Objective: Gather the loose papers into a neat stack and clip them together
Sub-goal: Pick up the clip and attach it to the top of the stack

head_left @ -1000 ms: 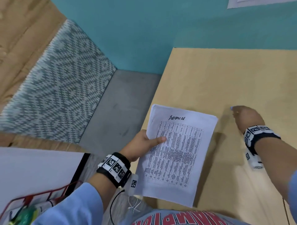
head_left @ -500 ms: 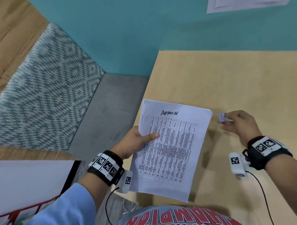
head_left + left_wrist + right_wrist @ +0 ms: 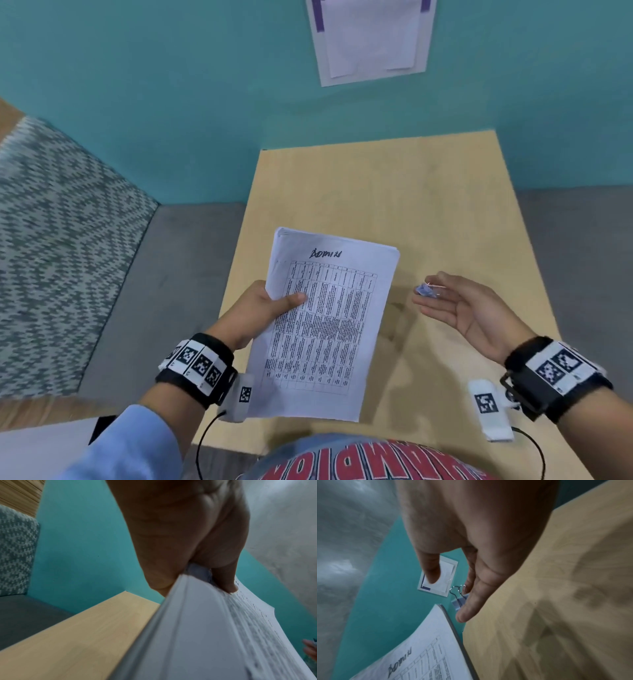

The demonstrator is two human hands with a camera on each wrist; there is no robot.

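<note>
A stack of white papers (image 3: pixel 329 325), a printed table and handwriting on its top sheet, hangs tilted over the near left part of the light wooden table (image 3: pixel 394 192). My left hand (image 3: pixel 260 308) grips the stack's left edge, thumb on top and fingers underneath; the left wrist view shows the thumb (image 3: pixel 223 577) pressed on the stack (image 3: pixel 205 628). To the right of the stack, my right hand (image 3: pixel 459 305) is palm up with relaxed fingers. A small blue binder clip (image 3: pixel 425 291) with wire handles lies on its fingertips. In the right wrist view the clip (image 3: pixel 459 601) is just past the stack's top corner (image 3: pixel 428 649).
The table stands against a teal wall, where a taped paper sheet (image 3: pixel 371 37) hangs. Grey floor (image 3: pixel 164 274) lies to the left and right of the table. A patterned rug (image 3: pixel 58 246) lies further left. The table's far half is bare wood.
My right hand lifted the clip off the table, pinched it, then turned palm up, so the clip now lies on its fingers. The left hand kept its grip on the stack.
</note>
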